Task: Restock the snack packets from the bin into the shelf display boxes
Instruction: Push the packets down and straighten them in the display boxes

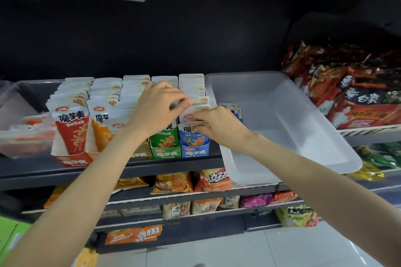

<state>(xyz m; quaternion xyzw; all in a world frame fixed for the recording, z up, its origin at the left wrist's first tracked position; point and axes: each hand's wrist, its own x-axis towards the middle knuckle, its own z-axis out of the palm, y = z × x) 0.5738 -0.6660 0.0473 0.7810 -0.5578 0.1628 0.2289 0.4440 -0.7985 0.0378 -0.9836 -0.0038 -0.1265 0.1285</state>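
Snack packets [193, 105] stand in the blue display box [194, 151] on the shelf [108, 169]. Left hand [159, 107] pinches packet tops with curled fingers. Right hand [217, 124] grips the front packet. White bin [282, 119] sits just right, holding a few packets.

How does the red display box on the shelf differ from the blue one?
The red display box stands at the row's left end, untouched; the blue display box stands beside the white bin, with both hands at its packets. Red's front packet stands tall; blue's sits low. Both share the same brand lettering.
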